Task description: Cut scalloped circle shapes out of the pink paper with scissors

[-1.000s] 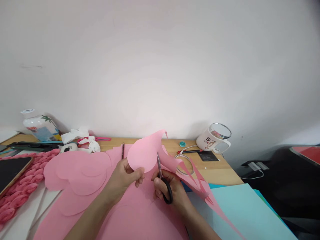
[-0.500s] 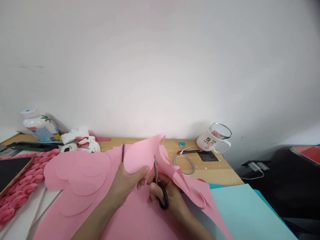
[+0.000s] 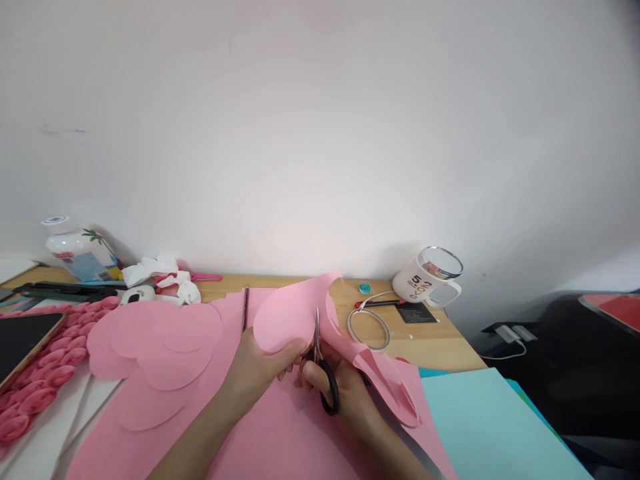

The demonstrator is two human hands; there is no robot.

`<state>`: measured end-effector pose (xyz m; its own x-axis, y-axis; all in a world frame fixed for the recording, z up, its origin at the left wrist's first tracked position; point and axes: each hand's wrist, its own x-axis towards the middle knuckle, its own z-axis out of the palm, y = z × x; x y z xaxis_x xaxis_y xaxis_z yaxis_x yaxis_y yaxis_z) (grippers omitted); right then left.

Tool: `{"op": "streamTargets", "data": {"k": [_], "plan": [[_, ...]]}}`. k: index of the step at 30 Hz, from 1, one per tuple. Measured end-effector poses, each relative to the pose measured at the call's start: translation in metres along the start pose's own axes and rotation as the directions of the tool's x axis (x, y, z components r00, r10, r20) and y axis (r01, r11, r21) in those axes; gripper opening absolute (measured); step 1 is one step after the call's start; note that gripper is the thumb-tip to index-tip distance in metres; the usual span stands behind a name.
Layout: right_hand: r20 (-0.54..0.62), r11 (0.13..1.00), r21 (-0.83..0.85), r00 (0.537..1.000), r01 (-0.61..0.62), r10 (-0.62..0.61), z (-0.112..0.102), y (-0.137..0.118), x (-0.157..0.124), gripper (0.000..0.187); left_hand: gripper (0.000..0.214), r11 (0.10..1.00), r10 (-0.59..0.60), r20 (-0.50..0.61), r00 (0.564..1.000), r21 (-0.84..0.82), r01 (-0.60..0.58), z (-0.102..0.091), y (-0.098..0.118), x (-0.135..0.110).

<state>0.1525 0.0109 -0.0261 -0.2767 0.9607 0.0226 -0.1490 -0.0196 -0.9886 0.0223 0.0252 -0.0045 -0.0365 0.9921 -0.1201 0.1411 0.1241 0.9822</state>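
My left hand (image 3: pixel 257 370) pinches the lower edge of a rounded pink paper piece (image 3: pixel 287 313) held upright over the table. My right hand (image 3: pixel 340 393) grips black-handled scissors (image 3: pixel 323 363); their blades point up into the paper just right of my left thumb. The offcut strip of pink paper (image 3: pixel 385 377) curls away to the right of the blades. Both hands hover above a large pink sheet (image 3: pixel 280 440) that lies flat.
Cut pink petals (image 3: pixel 160 340) are stacked at left beside pink paper roses (image 3: pixel 35 383) and a dark tablet (image 3: pixel 20 337). A pencil (image 3: pixel 245 308), a white mug (image 3: pixel 427 277), a cable loop (image 3: pixel 370 327) and a bottle (image 3: pixel 77 253) stand behind. Teal paper (image 3: pixel 480 420) lies right.
The paper piece has been turned and lowered as the scissors cut along its curve. The offcut has dropped from raised strips to a curl at the right. My hands moved closer together.
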Motion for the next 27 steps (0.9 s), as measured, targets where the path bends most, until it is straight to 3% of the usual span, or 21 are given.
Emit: {"op": "streamTargets", "data": {"k": [27], "plan": [[-0.033, 0.992, 0.120, 0.999, -0.037, 0.041, 0.000, 0.009, -0.001, 0.017, 0.023, 0.998, 0.018, 0.034, 0.999, -0.056, -0.016, -0.002, 0.006, -0.001]]}}
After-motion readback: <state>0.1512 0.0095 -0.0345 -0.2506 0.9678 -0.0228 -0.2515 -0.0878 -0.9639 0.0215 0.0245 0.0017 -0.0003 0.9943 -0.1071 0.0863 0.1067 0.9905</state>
